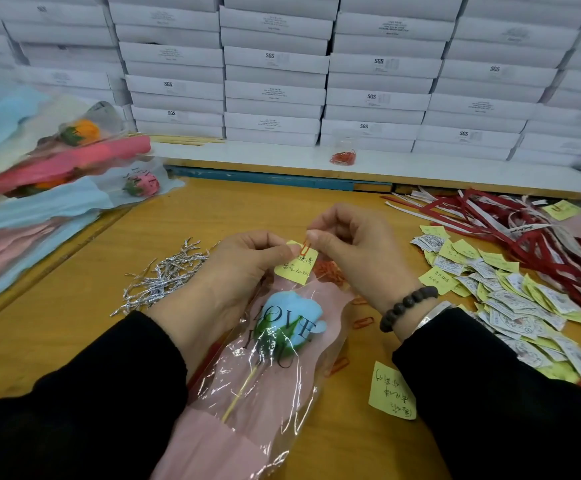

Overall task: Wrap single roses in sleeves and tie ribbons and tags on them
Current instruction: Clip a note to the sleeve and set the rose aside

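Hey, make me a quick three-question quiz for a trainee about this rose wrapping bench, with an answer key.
1. True or false: the blue rose already sits inside the clear and pink "LOVE YOU" sleeve.
2. What fastens the yellow handwritten paper tag to the sleeve? A) silver twist tie B) red paper clip C) red ribbon
3. Which hand pinches the red paper clip from above?

Key: 1 true. 2 B. 3 the right hand; the left hand steadies the tag.
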`<state>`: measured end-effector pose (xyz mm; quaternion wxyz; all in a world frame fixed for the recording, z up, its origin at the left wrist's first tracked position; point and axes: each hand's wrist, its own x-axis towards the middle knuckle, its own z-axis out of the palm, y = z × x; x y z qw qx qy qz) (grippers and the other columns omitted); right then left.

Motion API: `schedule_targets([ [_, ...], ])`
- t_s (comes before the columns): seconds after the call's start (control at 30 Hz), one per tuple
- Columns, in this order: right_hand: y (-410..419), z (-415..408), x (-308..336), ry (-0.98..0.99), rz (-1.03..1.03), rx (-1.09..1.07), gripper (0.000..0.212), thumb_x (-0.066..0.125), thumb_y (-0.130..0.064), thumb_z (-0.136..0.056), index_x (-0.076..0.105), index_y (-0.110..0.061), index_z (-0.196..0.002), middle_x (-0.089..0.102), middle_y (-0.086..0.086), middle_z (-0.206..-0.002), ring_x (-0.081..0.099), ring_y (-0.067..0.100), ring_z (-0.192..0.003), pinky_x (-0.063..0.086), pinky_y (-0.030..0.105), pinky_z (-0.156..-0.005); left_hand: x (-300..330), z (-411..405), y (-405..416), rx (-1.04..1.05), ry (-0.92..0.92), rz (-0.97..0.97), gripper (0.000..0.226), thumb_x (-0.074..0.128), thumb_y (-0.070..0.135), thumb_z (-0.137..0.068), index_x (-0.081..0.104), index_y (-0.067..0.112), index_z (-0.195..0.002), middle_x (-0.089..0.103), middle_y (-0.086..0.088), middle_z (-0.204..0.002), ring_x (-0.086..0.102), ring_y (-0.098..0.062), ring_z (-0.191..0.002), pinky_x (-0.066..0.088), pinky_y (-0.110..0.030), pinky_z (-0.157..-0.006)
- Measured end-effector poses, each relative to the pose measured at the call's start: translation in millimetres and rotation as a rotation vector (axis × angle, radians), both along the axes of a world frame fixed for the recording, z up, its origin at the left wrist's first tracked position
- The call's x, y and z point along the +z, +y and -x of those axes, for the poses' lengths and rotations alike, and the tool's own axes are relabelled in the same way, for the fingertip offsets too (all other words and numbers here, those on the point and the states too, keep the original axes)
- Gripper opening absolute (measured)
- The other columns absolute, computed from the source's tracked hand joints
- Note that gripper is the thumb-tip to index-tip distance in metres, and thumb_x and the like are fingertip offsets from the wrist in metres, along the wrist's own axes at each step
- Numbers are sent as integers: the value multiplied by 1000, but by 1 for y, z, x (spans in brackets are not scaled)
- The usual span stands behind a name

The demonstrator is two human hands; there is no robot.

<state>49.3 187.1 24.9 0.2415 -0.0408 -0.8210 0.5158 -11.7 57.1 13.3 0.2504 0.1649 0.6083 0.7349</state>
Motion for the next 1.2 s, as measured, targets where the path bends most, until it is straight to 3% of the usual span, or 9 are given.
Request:
schedule_targets([
  [0.1,2,-2,0,-27,32,27,11,68,-10,-82,59,-17,-80,61,1,-69,61,3,-56,49,13,-51,0,2,-1,34,-22,-36,24,62,1,-82,55,7,-60,58,-1,-44,52,-8,-35,44,-15,-39],
  [0.3,1,-1,0,-88,27,66,16,67,-8,-82,60,-21,-84,63,-1,-66,61,1,-54,45,10,-49,-2,5,-2,34,3,-19,22,64,5,-80,57,9,-60,59,0,-46,51,-8,-39,44,-19,-45],
  [0.4,1,0,-1,-72,8,67,20,66,-6,-83,57,-23,-89,63,6,-69,62,6,-57,53,17,-55,-1,5,-1,36,5,-10,21,64,6,-81,56,9,-61,58,1,-45,51,-9,-39,43,-19,-45],
  [0.53,1,0,-3,-78,-37,61,17,64,-5,-84,59,-21,-85,64,3,-67,62,8,-59,57,26,-64,-2,5,-2,37,-1,-5,23,64,6,-81,58,10,-59,59,0,-47,53,-9,-41,46,-21,-48],
  [1.03,-1,-2,-1,-104,7,75,14,62,-3,-85,66,-16,-79,64,-1,-70,59,3,-60,53,15,-60,-1,4,-1,55,-28,4,22,65,4,-80,59,9,-59,65,-7,-58,58,-14,-50,49,-26,-58],
  [1.2,-1,-2,-2,-127,-6,62,13,63,-5,-84,67,-16,-80,65,2,-74,60,11,-67,57,26,-68,-1,3,-1,57,-30,23,20,64,4,-80,59,8,-61,65,-6,-57,59,-14,-49,48,-27,-61],
])
